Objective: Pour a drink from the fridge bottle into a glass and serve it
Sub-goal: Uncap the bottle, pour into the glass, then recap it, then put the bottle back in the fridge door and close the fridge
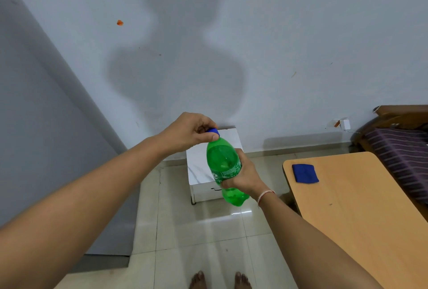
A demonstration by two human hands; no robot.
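Note:
A green plastic bottle (223,163) with a blue cap (213,130) is held upright in the air in front of me, leaning slightly left. My right hand (243,176) is wrapped around its labelled middle. My left hand (192,132) comes in from the left, its fingers pinched around the blue cap. No glass is in view.
The grey fridge side (46,138) fills the left. A small white box-like stand (208,168) stands against the wall behind the bottle. A wooden table (361,207) with a blue cloth (305,173) is at the right, a striped bed (403,152) beyond it. My bare feet are on the tiled floor.

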